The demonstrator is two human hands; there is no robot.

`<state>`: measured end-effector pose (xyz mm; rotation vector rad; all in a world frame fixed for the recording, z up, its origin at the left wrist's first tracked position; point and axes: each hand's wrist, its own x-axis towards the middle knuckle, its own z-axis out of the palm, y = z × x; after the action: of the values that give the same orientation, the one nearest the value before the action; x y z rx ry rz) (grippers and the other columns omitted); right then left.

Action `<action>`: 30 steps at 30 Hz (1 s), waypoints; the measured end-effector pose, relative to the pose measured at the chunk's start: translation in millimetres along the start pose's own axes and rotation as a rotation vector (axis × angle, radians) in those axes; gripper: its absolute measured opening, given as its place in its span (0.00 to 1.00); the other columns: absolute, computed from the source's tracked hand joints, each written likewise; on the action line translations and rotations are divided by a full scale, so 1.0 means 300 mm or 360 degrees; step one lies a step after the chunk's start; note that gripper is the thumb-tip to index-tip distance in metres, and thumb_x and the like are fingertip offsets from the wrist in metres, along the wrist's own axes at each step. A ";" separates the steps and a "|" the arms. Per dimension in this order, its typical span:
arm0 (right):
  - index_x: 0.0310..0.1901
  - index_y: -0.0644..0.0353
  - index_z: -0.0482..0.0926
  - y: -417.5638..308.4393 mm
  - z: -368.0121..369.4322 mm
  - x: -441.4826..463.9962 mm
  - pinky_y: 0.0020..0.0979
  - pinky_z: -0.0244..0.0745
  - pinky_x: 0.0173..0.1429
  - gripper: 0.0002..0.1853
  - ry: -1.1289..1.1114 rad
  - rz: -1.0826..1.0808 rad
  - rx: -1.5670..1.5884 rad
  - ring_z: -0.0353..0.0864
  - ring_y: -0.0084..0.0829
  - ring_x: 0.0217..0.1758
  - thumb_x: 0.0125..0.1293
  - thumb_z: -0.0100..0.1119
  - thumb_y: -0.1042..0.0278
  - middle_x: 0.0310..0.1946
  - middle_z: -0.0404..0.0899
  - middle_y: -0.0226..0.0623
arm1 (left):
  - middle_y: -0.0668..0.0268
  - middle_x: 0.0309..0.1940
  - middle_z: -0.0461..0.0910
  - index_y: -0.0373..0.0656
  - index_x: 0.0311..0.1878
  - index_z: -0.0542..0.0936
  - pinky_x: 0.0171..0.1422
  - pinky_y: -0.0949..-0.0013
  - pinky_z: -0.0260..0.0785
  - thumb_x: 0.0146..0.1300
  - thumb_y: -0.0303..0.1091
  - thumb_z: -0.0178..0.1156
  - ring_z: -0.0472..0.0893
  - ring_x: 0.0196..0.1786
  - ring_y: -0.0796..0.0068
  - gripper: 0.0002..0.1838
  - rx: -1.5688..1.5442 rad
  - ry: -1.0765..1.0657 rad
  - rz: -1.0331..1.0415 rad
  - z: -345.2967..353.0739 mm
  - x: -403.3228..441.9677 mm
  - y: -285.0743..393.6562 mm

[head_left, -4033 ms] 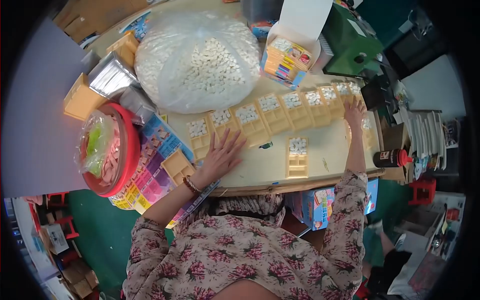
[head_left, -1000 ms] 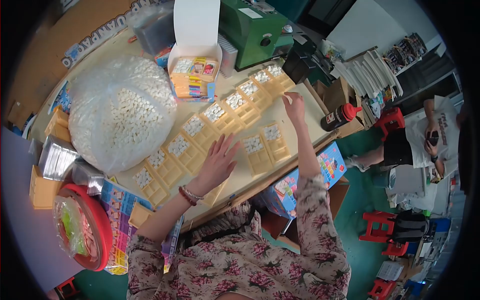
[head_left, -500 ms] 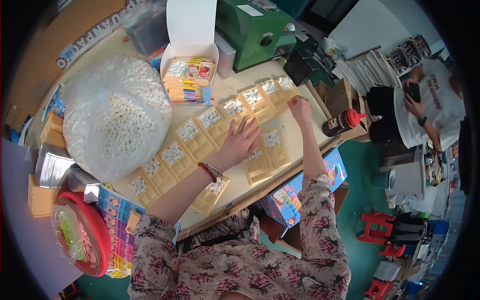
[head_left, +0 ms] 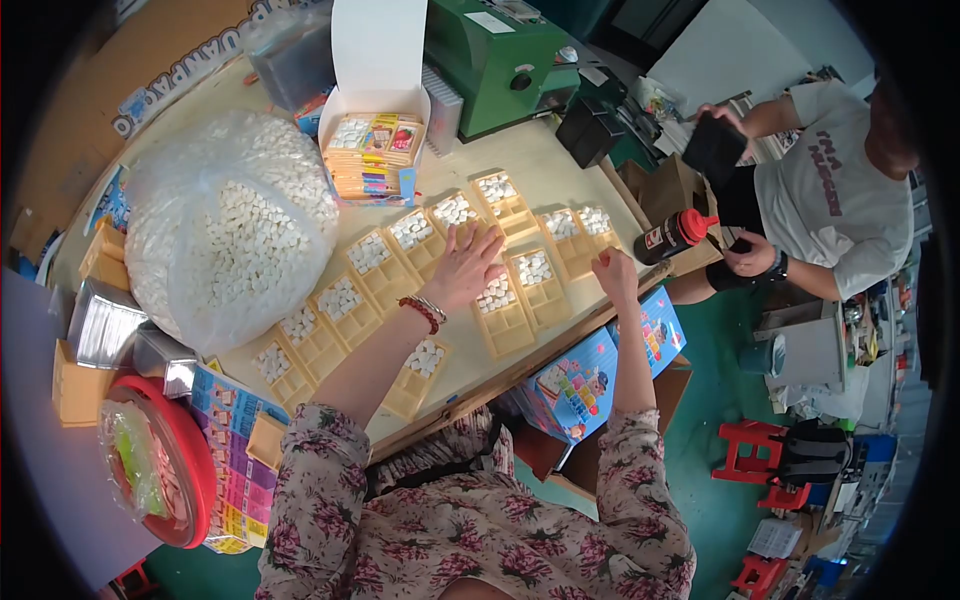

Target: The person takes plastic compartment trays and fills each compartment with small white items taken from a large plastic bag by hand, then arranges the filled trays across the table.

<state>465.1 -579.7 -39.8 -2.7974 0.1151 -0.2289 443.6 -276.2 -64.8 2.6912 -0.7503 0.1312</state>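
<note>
My left hand [head_left: 463, 268], its fingers spread, lies over the trays near the middle of the row; it holds nothing. Under and beside it are yellow compartment trays [head_left: 427, 258], each with white pieces in one end section. My right hand [head_left: 615, 272] is closed at the lower edge of a tray pair [head_left: 580, 262] on the right; whether it pinches a tray edge is hidden. Two more trays [head_left: 544, 306] stand side by side between my hands. One tray [head_left: 408, 395] lies near the table's front edge, below my left wrist.
A big clear bag of white pieces [head_left: 245, 250] is at the left, an open box of filled packs [head_left: 372, 190] behind. A dark bottle with a red cap [head_left: 672, 238] stands at the right edge. Beyond it, another person [head_left: 830, 190] holds a dark object.
The two rightmost back-row trays have come forward toward me, beside the front pair. My right hand moved forward with them, my left slightly left. The other person has come nearer the table.
</note>
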 end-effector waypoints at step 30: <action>0.29 0.65 0.78 -0.112 -0.028 -0.242 0.40 0.74 0.40 0.09 -0.0112 -0.0210 0.0071 0.79 0.46 0.33 0.49 0.62 0.68 0.26 0.78 0.47 | 0.61 0.74 0.38 0.54 0.72 0.52 0.70 0.36 0.20 0.60 0.53 0.52 0.35 0.75 0.52 0.38 -0.0163 -0.0135 0.0003 -0.047 -0.298 0.214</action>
<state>394.0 -542.9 -31.4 -2.7676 -0.0902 -0.1619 333.9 -279.4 -48.1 2.6125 -0.7629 -0.0206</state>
